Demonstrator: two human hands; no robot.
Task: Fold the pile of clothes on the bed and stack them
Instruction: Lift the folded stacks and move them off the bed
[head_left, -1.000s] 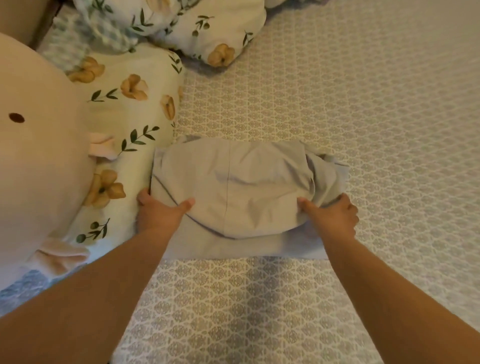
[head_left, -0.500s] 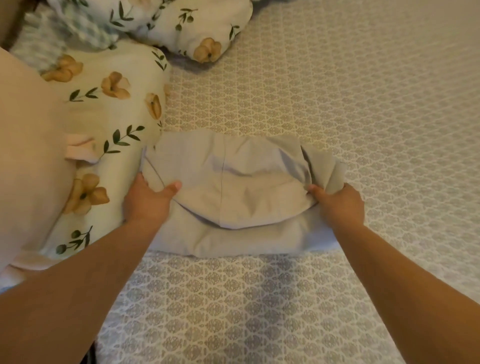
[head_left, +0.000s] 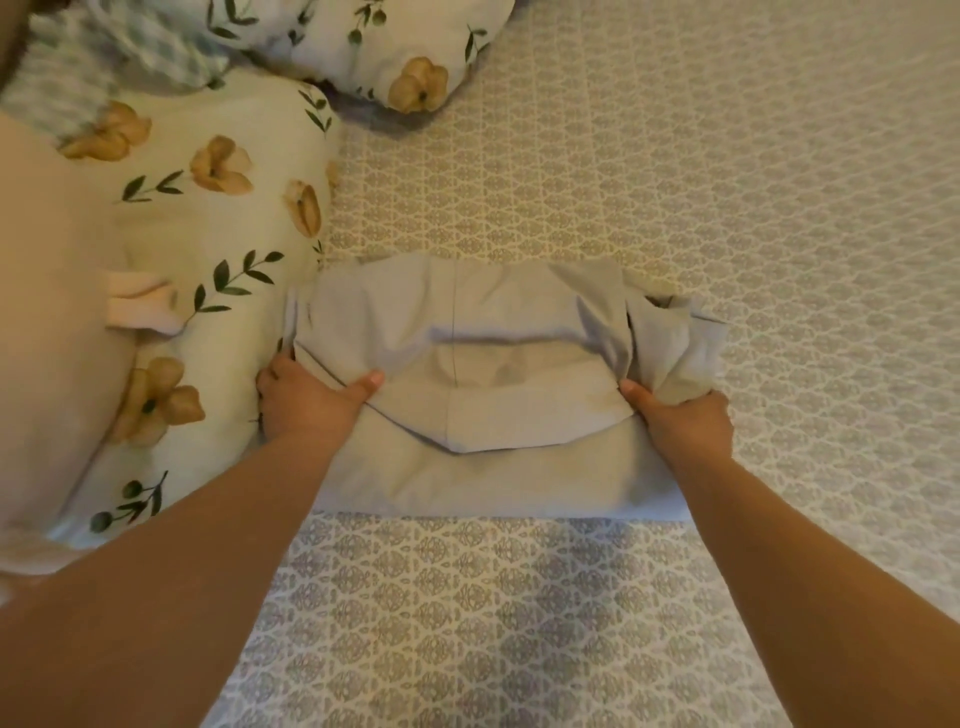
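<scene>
The left hand (head_left: 306, 402) grips the left end of a pale grey garment (head_left: 467, 415), thumb laid on top of the cloth and pointing inward, the other fingers tucked under the edge where they cannot be seen. The right hand (head_left: 685, 423) does the same at the opposite end, thumb on top and fingers curled round a bunched wad of the fabric that rises just beyond its knuckles. Holding both ends at once looks like the way to keep the layers from sliding apart while the bundle is carried or rolled over as one piece, so I judge the step in hand to be a last fold or a lift of an almost finished garment. Between the two hands the cloth lies in a flattish packet, an upper flap with a curved lower edge resting on a wider layer whose straight near edge sits toward the person. Both forearms reach forward from the bottom corners, nearly straight and converging slightly, wrists low against the patterned bedsheet (head_left: 727, 182). Just outside the left hand, touching that end of the garment, lies a floral pillow (head_left: 218, 218); a second floral pillow (head_left: 395, 57) sits farther away beyond it. A large plain peach-coloured cushion (head_left: 52, 312) lies farther left. No stack of folded clothes shows.
</scene>
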